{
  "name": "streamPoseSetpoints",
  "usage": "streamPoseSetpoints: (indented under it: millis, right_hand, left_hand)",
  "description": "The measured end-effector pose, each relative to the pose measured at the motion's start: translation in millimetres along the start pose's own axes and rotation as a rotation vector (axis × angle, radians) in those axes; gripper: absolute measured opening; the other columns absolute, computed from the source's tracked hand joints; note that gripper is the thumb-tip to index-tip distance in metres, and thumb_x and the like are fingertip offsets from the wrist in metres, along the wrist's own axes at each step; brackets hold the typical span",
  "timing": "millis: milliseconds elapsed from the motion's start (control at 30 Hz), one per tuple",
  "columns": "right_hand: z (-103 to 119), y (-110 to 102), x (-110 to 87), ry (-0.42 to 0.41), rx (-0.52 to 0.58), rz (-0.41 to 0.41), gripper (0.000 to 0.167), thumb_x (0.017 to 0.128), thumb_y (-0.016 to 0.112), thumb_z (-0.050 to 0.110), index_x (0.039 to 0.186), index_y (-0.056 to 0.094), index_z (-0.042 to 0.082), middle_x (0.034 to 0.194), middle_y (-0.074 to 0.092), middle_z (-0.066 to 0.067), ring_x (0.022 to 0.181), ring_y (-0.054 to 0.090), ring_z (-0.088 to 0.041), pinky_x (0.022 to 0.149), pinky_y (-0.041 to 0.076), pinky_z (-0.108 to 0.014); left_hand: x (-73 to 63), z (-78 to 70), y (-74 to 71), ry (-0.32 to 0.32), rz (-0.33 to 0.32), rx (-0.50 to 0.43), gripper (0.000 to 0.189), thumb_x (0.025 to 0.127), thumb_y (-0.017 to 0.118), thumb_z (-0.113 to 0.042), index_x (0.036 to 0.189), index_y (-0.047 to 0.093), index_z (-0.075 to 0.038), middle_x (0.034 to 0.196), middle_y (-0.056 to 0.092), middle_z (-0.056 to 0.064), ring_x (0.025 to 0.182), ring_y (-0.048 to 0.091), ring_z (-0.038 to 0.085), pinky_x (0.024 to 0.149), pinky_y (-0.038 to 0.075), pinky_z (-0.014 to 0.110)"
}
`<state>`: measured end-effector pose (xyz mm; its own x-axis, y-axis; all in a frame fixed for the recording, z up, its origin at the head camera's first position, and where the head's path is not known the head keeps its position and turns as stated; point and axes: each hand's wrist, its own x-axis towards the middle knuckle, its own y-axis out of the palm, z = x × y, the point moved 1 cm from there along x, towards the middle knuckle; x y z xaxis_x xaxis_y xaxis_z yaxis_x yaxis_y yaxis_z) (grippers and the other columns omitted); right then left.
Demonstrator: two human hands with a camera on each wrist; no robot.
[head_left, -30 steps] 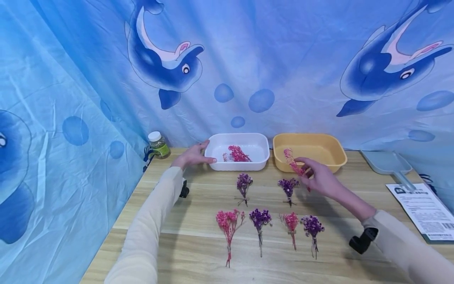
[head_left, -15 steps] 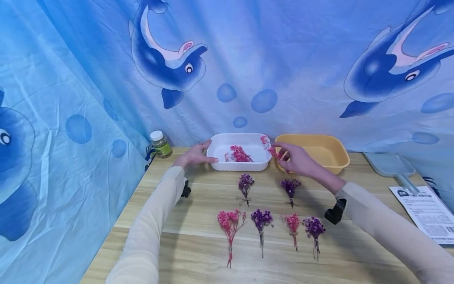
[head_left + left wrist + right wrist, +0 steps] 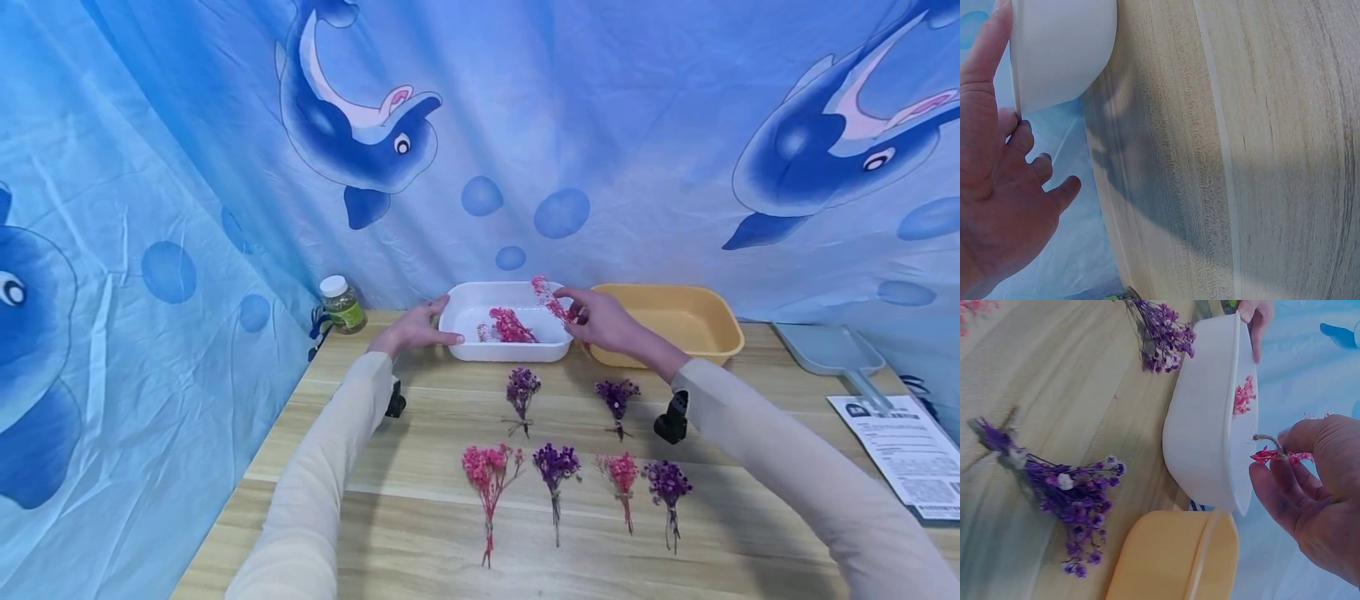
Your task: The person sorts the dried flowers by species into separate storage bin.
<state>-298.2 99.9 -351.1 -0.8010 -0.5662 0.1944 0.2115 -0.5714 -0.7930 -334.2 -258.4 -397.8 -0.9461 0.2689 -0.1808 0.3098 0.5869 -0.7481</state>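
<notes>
My left hand (image 3: 417,327) grips the left end of a white plastic basin (image 3: 510,352); the left wrist view shows the thumb and fingers at the rim. Inside the basin lies pink dried flowers (image 3: 512,326). Between thumb and fingers of my right hand (image 3: 606,322), a small bunch of pink dried flowers (image 3: 551,298) is pinched above the basin's right end. Its tied stems (image 3: 1272,454) show in the right wrist view. Purple bunches (image 3: 522,392) and pink bunches (image 3: 487,475) are laid out in two rows on the wooden table.
A yellow basin (image 3: 720,346) stands right of the white one. Farther right lie a grey dustpan (image 3: 828,346) and a printed sheet (image 3: 900,450). A white-lidded jar (image 3: 343,307) stands at the back left. A blue dolphin curtain (image 3: 480,125) hangs behind the table.
My right hand has carried the pink bunch leftward, from in front of the yellow basin to above the white basin's right end. My left hand keeps its hold on the white basin.
</notes>
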Motion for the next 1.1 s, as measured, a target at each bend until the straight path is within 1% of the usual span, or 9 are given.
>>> streamPoseSetpoints:
  millis: [67, 100, 300, 400, 533, 767, 900, 1033, 1100]
  right_hand:
    - [0, 1, 6.6, 0.008, -0.024, 0.014, 0.06, 0.09, 0.068, 0.0, 0.145, 0.045, 0.0, 0.1, 0.065, -0.017, 0.067, 0.064, -0.021, 0.062, 0.056, -0.036]
    - [0, 2, 10.3, 0.011, -0.042, 0.018, 0.06, 0.091, 0.069, 0.001, 0.146, 0.045, 0.0, 0.1, 0.065, -0.016, 0.068, 0.064, -0.02, 0.064, 0.056, -0.036]
    - [2, 8, 33.3, 0.002, -0.118, 0.048, 0.06, 0.091, 0.068, 0.003, 0.147, 0.045, 0.001, 0.108, 0.066, -0.015, 0.09, 0.064, -0.025, 0.075, 0.057, -0.037]
    - [3, 11, 42.5, -0.016, -0.133, 0.065, 0.059, 0.092, 0.067, 0.002, 0.147, 0.044, -0.001, 0.114, 0.065, -0.017, 0.091, 0.064, -0.027, 0.076, 0.057, -0.038]
    - [4, 14, 51.9, -0.025, -0.162, 0.072, 0.057, 0.092, 0.068, 0.002, 0.145, 0.047, 0.0, 0.12, 0.064, -0.018, 0.091, 0.064, -0.026, 0.077, 0.057, -0.038]
    - [3, 23, 61.7, 0.01, -0.181, 0.094, 0.057, 0.092, 0.068, 0.001, 0.145, 0.047, 0.0, 0.116, 0.065, -0.017, 0.091, 0.064, -0.025, 0.074, 0.057, -0.036]
    - [0, 28, 63.8, 0.042, -0.173, 0.107, 0.058, 0.092, 0.068, 0.001, 0.146, 0.047, 0.002, 0.116, 0.065, -0.016, 0.095, 0.063, -0.026, 0.077, 0.057, -0.036]
    - [-3, 31, 64.7, 0.038, -0.191, 0.116, 0.059, 0.091, 0.069, -0.001, 0.146, 0.047, 0.002, 0.117, 0.065, -0.017, 0.096, 0.063, -0.027, 0.077, 0.057, -0.036]
    - [-5, 33, 65.6, 0.023, -0.209, 0.117, 0.058, 0.091, 0.069, -0.001, 0.146, 0.048, 0.001, 0.122, 0.064, -0.018, 0.097, 0.064, -0.028, 0.08, 0.057, -0.037]
  left_hand:
    - [-0.1, -0.6, -0.1, -0.002, 0.001, 0.004, 0.111, 0.08, 0.082, -0.044, 0.162, 0.013, -0.015, 0.162, 0.014, 0.025, 0.147, 0.016, 0.044, 0.117, 0.018, 0.058]
    - [-0.4, -0.7, 0.0, -0.004, 0.0, 0.007, 0.111, 0.08, 0.082, -0.045, 0.162, 0.013, -0.015, 0.163, 0.014, 0.025, 0.147, 0.016, 0.043, 0.117, 0.018, 0.058]
    - [-0.2, 0.9, 1.3, -0.013, 0.0, 0.0, 0.11, 0.08, 0.083, -0.044, 0.162, 0.014, -0.016, 0.163, 0.015, 0.022, 0.147, 0.018, 0.041, 0.117, 0.02, 0.056]
    - [0.7, 0.7, 1.9, 0.008, -0.002, -0.007, 0.11, 0.08, 0.083, -0.041, 0.161, 0.014, -0.013, 0.163, 0.017, 0.023, 0.147, 0.02, 0.041, 0.118, 0.021, 0.054]
    - [0.5, -1.2, 1.5, 0.027, -0.006, -0.003, 0.108, 0.081, 0.083, -0.039, 0.161, 0.015, -0.01, 0.162, 0.019, 0.023, 0.146, 0.022, 0.041, 0.118, 0.022, 0.052]
    - [-0.1, -1.1, 1.5, -0.014, -0.004, 0.002, 0.109, 0.081, 0.083, -0.043, 0.162, 0.015, -0.016, 0.163, 0.017, 0.022, 0.147, 0.021, 0.039, 0.118, 0.022, 0.052]
    - [1.4, -1.0, 1.3, -0.011, 0.002, 0.007, 0.11, 0.08, 0.083, -0.045, 0.162, 0.015, -0.016, 0.163, 0.017, 0.021, 0.147, 0.02, 0.039, 0.118, 0.021, 0.052]
    - [1.3, -0.9, 1.2, -0.005, 0.001, 0.014, 0.11, 0.081, 0.082, -0.045, 0.161, 0.014, -0.015, 0.163, 0.017, 0.021, 0.147, 0.019, 0.039, 0.118, 0.021, 0.051]
    - [0.7, -0.7, 0.7, -0.01, -0.001, 0.009, 0.109, 0.081, 0.082, -0.044, 0.161, 0.014, -0.015, 0.163, 0.017, 0.022, 0.147, 0.019, 0.039, 0.118, 0.021, 0.051]
